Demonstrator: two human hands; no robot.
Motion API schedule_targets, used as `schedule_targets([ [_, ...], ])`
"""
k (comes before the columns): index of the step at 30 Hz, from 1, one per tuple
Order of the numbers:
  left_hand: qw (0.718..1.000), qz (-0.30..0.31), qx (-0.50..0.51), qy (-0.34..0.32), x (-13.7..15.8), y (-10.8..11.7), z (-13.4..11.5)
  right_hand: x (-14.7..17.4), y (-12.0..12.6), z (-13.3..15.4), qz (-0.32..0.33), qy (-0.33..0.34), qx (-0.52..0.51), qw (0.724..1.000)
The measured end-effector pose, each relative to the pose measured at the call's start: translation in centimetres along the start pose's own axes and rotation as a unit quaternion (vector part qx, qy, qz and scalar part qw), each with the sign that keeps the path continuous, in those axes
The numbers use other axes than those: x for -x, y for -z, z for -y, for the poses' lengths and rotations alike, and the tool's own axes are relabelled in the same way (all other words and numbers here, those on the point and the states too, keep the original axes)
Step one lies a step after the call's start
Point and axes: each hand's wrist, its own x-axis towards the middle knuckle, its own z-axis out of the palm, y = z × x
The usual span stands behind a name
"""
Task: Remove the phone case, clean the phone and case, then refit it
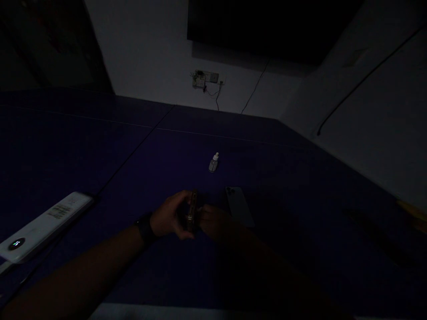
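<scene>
Between my hands stands a thin, brownish slab-like object [191,212], seen edge-on with small lit marks along its edge. It is too dark to tell its kind. My left hand [169,216], with a dark band on the wrist, grips it from the left, thumb at the near end and fingers at the far end. Curled fingers of my right hand [212,218] meet its right side; what they hold, if anything, is hidden. Just right of that hand a phone [239,206] lies back up. Farther off is a small clear dropper bottle [213,163] with a white top.
At the left lies a long white power strip or similar device [46,226] with a small lit display. A dark line or cable [133,153] runs away from it. The dark blue surface [160,155] reaches a wall with sockets [208,78] and a dark screen [260,31].
</scene>
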Motion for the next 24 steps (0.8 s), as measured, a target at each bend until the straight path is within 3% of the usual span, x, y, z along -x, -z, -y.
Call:
schedule_targets([
  [7, 1.0, -0.004, -0.012, -0.006, 0.2, 0.1, 0.1, 0.0, 1.2, 0.4, -0.027, -0.001, -0.022, 0.999],
  [17, 1.0, -0.007, -0.01, 0.002, 0.1, 0.1, 0.1, 0.0, 0.8, 2.2, -0.02, 0.031, -0.031, 0.999],
  [24, 1.0, 0.009, 0.014, 0.006, 0.2, 0.0, 0.1, -0.3, 0.7, 1.5, -0.032, -0.026, -0.008, 0.999],
])
